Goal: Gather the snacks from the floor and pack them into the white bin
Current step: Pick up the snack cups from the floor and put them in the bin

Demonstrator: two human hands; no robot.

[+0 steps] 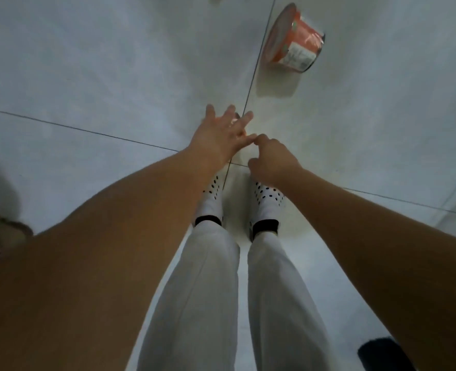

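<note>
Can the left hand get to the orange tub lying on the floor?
Probably yes, with more stretch. The left hand is open and the bare floor between it and the orange tub holds nothing, but the tub lies farther off.

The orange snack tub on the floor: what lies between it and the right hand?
Head view: only bare white floor tile lies between the orange snack tub and the right hand; a dark grout line runs just beside that stretch.
</note>
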